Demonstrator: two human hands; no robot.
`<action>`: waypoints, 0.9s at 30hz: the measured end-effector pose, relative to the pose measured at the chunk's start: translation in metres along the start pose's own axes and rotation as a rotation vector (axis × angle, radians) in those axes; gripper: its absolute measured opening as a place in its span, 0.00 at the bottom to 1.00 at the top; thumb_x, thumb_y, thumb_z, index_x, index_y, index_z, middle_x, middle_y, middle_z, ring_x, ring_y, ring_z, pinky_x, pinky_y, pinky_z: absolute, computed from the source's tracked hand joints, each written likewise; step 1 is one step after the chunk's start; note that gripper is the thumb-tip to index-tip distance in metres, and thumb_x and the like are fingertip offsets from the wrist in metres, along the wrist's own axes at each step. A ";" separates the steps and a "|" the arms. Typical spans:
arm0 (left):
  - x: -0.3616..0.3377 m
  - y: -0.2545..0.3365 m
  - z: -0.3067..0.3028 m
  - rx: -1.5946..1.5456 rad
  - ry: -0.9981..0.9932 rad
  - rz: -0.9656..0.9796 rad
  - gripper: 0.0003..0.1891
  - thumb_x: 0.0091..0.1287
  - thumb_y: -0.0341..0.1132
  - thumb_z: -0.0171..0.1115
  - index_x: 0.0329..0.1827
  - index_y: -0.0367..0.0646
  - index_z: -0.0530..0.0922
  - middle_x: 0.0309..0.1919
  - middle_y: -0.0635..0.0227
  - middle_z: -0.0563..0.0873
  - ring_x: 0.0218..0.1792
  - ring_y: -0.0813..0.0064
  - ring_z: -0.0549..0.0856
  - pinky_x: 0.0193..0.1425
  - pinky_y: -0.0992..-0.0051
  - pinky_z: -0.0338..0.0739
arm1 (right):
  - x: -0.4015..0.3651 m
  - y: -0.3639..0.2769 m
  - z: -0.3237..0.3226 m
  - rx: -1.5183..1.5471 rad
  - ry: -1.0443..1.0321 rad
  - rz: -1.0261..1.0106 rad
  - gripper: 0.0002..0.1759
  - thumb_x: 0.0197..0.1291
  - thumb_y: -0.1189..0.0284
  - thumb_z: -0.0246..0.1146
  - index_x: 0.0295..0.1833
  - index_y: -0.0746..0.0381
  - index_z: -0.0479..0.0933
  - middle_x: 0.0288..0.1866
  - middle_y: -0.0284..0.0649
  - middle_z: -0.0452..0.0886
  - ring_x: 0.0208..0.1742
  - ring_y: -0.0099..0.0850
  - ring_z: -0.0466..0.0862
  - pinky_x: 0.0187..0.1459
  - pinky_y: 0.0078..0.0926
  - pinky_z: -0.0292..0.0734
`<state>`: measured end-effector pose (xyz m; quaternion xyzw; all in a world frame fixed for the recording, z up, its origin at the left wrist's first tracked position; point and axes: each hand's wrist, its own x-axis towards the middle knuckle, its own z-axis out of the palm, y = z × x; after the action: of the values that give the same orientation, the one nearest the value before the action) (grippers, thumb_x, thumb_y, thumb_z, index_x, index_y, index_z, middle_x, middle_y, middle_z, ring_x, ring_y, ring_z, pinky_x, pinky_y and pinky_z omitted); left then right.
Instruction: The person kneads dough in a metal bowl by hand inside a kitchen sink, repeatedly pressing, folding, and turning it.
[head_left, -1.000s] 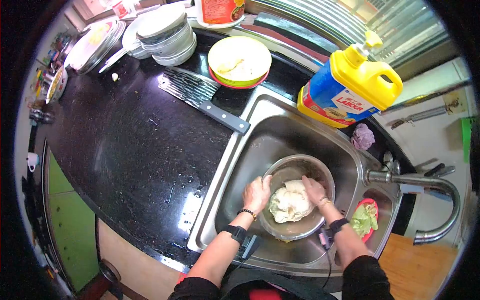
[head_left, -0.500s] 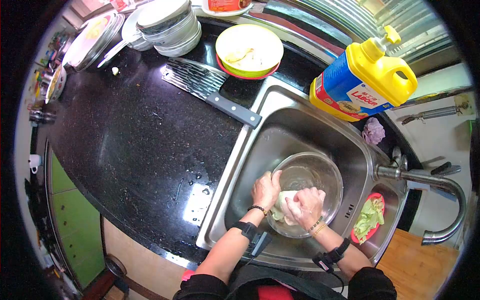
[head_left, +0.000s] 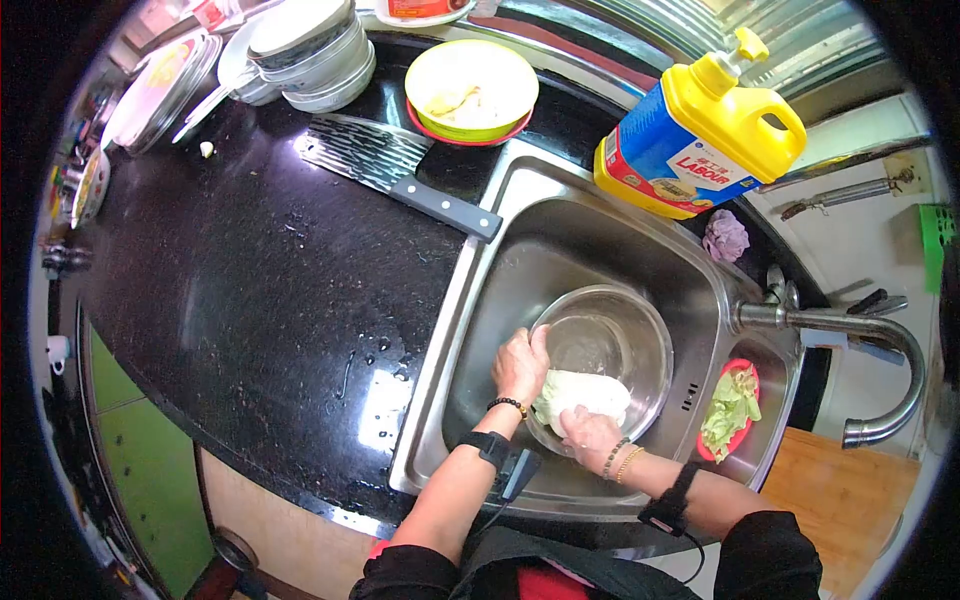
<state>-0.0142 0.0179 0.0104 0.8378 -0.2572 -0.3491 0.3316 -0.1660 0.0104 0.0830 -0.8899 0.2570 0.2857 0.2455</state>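
A pale cabbage [head_left: 592,392] lies in a clear round bowl [head_left: 655,335] of water, which stands in the large basin of the steel sink [head_left: 540,235]. My left hand [head_left: 521,364] is at the bowl's left rim, beside the cabbage's leafy end, its fingers curled and pressed together; what they grip is hard to make out. My right hand [head_left: 590,437] is low in the bowl against the near side of the cabbage, with its fingertips partly hidden in the water.
A cleaver [head_left: 400,180] lies left of the sink, its handle over the rim. Behind are a yellow bowl [head_left: 470,85], stacked dishes [head_left: 325,65] and a yellow detergent bottle [head_left: 700,135]. Right are the faucet [head_left: 860,325] and a red dish [head_left: 742,440] of leaves.
My right hand has moved down off the top of the cabbage to its near side, so more of the cabbage shows. The whole view has shifted slightly.
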 end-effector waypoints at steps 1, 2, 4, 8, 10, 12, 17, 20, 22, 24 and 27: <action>-0.001 0.002 -0.002 0.009 -0.003 -0.018 0.23 0.64 0.52 0.48 0.29 0.38 0.76 0.28 0.47 0.81 0.34 0.44 0.80 0.37 0.53 0.72 | 0.004 -0.001 0.005 -0.063 -0.012 -0.017 0.14 0.49 0.70 0.60 0.41 0.62 0.67 0.35 0.47 0.75 0.35 0.42 0.80 0.34 0.38 0.75; -0.001 0.003 -0.003 0.019 -0.006 -0.036 0.23 0.64 0.52 0.48 0.30 0.38 0.76 0.29 0.47 0.81 0.35 0.45 0.80 0.38 0.53 0.72 | 0.007 -0.002 0.010 -0.126 -0.024 -0.033 0.13 0.50 0.70 0.59 0.41 0.62 0.67 0.35 0.46 0.76 0.36 0.40 0.81 0.34 0.38 0.75; -0.001 0.002 -0.002 0.021 -0.010 -0.039 0.23 0.64 0.52 0.48 0.30 0.38 0.76 0.30 0.47 0.81 0.35 0.45 0.80 0.39 0.53 0.72 | 0.012 0.000 0.016 -0.175 -0.042 -0.031 0.12 0.50 0.71 0.58 0.41 0.62 0.68 0.35 0.46 0.76 0.36 0.40 0.81 0.34 0.37 0.75; -0.002 0.002 -0.003 0.036 -0.020 -0.044 0.23 0.64 0.53 0.48 0.31 0.39 0.77 0.30 0.47 0.81 0.35 0.45 0.80 0.39 0.53 0.72 | 0.027 0.000 0.027 -0.145 -0.072 -0.001 0.11 0.47 0.75 0.57 0.39 0.63 0.69 0.34 0.48 0.77 0.37 0.44 0.80 0.36 0.41 0.75; -0.001 0.003 -0.003 0.050 -0.020 -0.038 0.23 0.64 0.52 0.48 0.31 0.39 0.77 0.30 0.47 0.81 0.35 0.45 0.80 0.39 0.53 0.72 | 0.034 -0.003 0.027 -0.149 -0.027 0.008 0.12 0.45 0.76 0.57 0.39 0.63 0.71 0.32 0.48 0.78 0.37 0.43 0.81 0.36 0.40 0.75; -0.001 0.003 -0.004 0.069 -0.021 -0.035 0.23 0.64 0.52 0.48 0.31 0.38 0.77 0.30 0.47 0.81 0.35 0.46 0.80 0.39 0.53 0.72 | 0.043 -0.008 0.019 -0.299 -0.160 0.035 0.10 0.50 0.73 0.57 0.40 0.61 0.73 0.34 0.45 0.81 0.39 0.38 0.82 0.37 0.38 0.77; -0.001 0.002 -0.005 0.078 -0.029 -0.037 0.24 0.65 0.52 0.47 0.31 0.38 0.77 0.29 0.47 0.81 0.35 0.45 0.80 0.39 0.53 0.73 | 0.065 -0.010 0.021 -0.235 -0.207 0.127 0.09 0.47 0.74 0.57 0.36 0.60 0.78 0.35 0.47 0.81 0.40 0.40 0.82 0.40 0.37 0.77; -0.001 -0.003 0.000 0.056 -0.008 -0.018 0.24 0.65 0.52 0.47 0.29 0.38 0.76 0.28 0.46 0.80 0.33 0.44 0.79 0.38 0.52 0.72 | 0.076 -0.009 0.019 -0.209 -0.270 0.185 0.10 0.50 0.73 0.56 0.37 0.59 0.80 0.38 0.45 0.82 0.42 0.39 0.82 0.41 0.36 0.77; -0.002 0.000 -0.003 0.048 -0.026 -0.049 0.24 0.65 0.52 0.47 0.29 0.37 0.76 0.28 0.45 0.80 0.34 0.44 0.79 0.38 0.53 0.71 | 0.081 -0.009 0.020 -0.176 -0.286 0.220 0.10 0.52 0.73 0.55 0.39 0.59 0.81 0.40 0.44 0.82 0.44 0.38 0.82 0.41 0.36 0.77; -0.002 0.001 -0.004 0.022 -0.025 -0.060 0.24 0.65 0.53 0.47 0.29 0.37 0.76 0.29 0.45 0.80 0.35 0.44 0.79 0.38 0.53 0.71 | 0.085 -0.005 0.020 -0.200 -0.278 0.195 0.11 0.53 0.73 0.55 0.38 0.59 0.81 0.41 0.45 0.82 0.44 0.38 0.82 0.43 0.35 0.77; -0.001 0.002 -0.003 0.056 -0.072 -0.092 0.23 0.65 0.52 0.47 0.33 0.38 0.78 0.31 0.46 0.81 0.37 0.45 0.80 0.41 0.53 0.73 | 0.093 -0.001 0.023 -0.146 -0.272 0.223 0.11 0.50 0.72 0.56 0.38 0.61 0.81 0.39 0.46 0.82 0.43 0.39 0.82 0.45 0.34 0.76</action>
<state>-0.0133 0.0183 0.0138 0.8447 -0.2400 -0.3863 0.2822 -0.1086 -0.0051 0.0074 -0.8246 0.2971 0.4467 0.1795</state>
